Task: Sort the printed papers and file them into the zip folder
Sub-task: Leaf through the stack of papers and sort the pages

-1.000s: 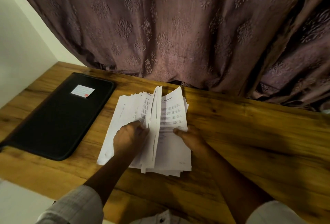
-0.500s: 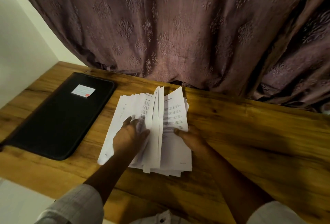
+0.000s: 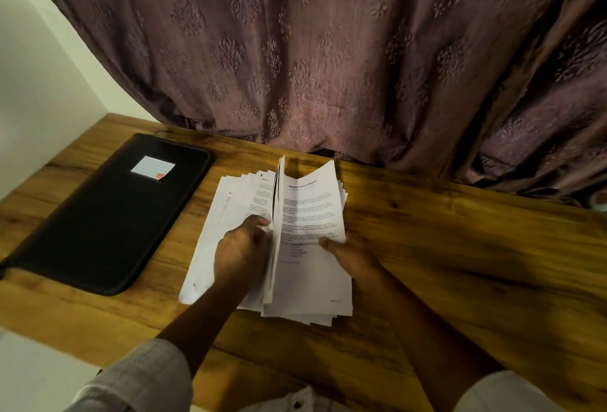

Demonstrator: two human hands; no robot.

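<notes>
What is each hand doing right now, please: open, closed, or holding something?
The left hand grips the upright sheets of the printed papers.
The right hand pinches the printed papers' right edge, thumb on top.

A wooden table (image 3: 460, 247) with warm brown grain spreads beneath and out to the right of the right hand (image 3: 353, 255). Beyond both hands, a mauve curtain (image 3: 295, 50) embossed with floral motifs hangs in folds to the table's far edge. Well left of the left hand (image 3: 241, 247), a pale wall (image 3: 39, 83) meets the table; the light is dim and warm.
</notes>
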